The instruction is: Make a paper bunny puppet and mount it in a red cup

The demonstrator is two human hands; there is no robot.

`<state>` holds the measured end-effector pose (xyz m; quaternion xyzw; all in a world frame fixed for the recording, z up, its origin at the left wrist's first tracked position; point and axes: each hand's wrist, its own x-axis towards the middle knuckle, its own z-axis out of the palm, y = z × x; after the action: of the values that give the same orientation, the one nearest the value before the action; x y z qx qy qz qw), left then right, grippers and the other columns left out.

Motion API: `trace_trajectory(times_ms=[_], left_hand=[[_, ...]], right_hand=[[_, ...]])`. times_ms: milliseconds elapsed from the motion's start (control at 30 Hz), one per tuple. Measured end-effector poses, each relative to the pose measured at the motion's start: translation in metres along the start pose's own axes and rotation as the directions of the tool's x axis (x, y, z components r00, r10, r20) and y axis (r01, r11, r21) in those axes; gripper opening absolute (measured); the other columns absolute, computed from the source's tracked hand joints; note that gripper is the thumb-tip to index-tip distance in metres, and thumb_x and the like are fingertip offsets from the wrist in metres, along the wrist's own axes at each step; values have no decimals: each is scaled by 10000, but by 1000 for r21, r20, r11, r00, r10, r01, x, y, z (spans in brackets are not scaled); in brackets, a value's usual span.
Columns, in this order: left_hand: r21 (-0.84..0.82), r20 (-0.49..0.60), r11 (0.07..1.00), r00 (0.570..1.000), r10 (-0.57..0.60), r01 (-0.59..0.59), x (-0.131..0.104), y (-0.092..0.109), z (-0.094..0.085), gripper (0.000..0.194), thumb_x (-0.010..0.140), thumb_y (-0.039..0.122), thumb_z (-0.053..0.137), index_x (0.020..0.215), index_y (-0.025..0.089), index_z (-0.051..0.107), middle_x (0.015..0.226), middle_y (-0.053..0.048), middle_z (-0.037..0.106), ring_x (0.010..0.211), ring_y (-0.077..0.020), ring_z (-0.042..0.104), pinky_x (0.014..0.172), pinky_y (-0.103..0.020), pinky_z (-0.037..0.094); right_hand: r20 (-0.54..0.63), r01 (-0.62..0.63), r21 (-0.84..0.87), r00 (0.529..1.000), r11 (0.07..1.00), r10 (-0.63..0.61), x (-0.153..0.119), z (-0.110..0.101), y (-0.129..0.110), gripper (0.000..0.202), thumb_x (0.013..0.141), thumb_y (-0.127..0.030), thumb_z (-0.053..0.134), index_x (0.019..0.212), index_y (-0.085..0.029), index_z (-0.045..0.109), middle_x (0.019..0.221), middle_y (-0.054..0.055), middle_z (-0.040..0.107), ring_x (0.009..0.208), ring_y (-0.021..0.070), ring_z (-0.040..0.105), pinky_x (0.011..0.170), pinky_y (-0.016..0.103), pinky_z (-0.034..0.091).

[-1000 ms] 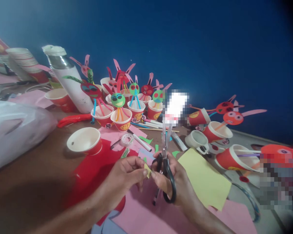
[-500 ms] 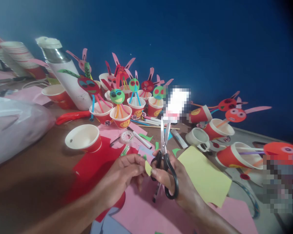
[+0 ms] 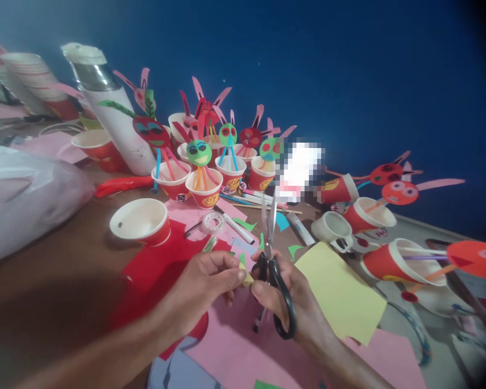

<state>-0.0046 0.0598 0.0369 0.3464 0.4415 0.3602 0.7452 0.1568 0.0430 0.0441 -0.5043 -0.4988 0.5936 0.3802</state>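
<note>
One left hand pinching yellow scrap, right hand curled around black-handled scissors

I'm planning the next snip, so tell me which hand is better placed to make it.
Right, I'd judge: the right hand has the black-handled scissors, blades parted, while the left hand pinches the small yellow paper piece. The blades point away, so would need turning.

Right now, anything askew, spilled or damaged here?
A red paper cup with a gold emblem, back right, lies tipped over, while red paper cups at back centre stand upright. A dark spot marks the left-hand white-lined red cup inside. No spill visible.
</note>
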Motion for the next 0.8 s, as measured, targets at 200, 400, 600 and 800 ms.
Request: trace_trajectory(times_ms=[200,400,600,800], left_hand=[[60,-55,998,998,33,-30,1,14,-12,177,688,265,669,619,132,575,539,18,568,450,-70,476,460,-187,395],[93,-104,995,994,32,-23,2,19,-18,149,639,247,665,606,120,594,535,-3,593,458,-84,491,462,-200,374],[87,-95,996,995,-3,11,4,17,-18,116,607,226,656,583,129,597,532,-7,601,441,-87,495,445,-206,373],[88,-71,996,997,10,-3,5,14,-18,127,629,231,641,567,136,585,491,5,572,420,-86,492,424,-202,377]], right_hand=[[279,32,-272,959,962,47,-5,-13,4,276,776,-450,580,869,-210,481,713,-22,465,644,127,407,589,236,337],[297,7,-457,944,890,145,-7,-15,1,288,749,-451,583,906,-225,496,753,-6,514,689,159,448,615,257,338],[313,-17,-428,935,904,166,-8,-14,3,381,747,-498,567,1014,-236,500,726,-15,495,676,153,426,611,253,328],[304,-1,-428,942,904,145,-7,-13,4,407,729,-532,579,994,-229,520,715,-13,488,672,152,414,606,249,326]])
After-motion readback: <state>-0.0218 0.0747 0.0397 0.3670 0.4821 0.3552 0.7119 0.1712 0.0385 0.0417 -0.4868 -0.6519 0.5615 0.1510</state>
